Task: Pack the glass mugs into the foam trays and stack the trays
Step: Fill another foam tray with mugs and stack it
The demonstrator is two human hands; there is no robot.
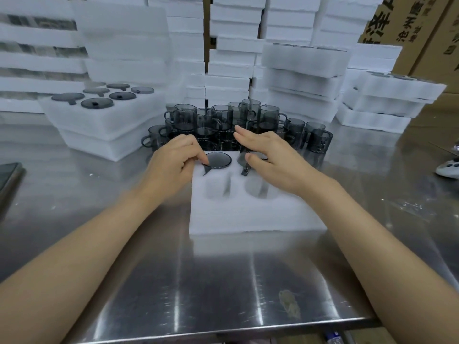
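Observation:
A white foam tray [250,214] lies on the steel table in front of me. One dark glass mug [218,160] sits upside down in a far pocket, its base showing. My left hand [173,162] has curled fingers touching that mug's edge. My right hand [265,155] hovers with straight fingers over a second mug [244,167] set in the neighbouring pocket; only its handle and side show. Two near pockets [236,187] hold nothing. Behind the tray stands a cluster of loose smoky mugs [223,122].
A filled tray stack [104,125] with several mug bases showing sits at the left. More foam tray stacks [303,78] fill the back and right. Cardboard boxes [419,26] stand far right. A dark phone [10,175] lies at the table's left edge.

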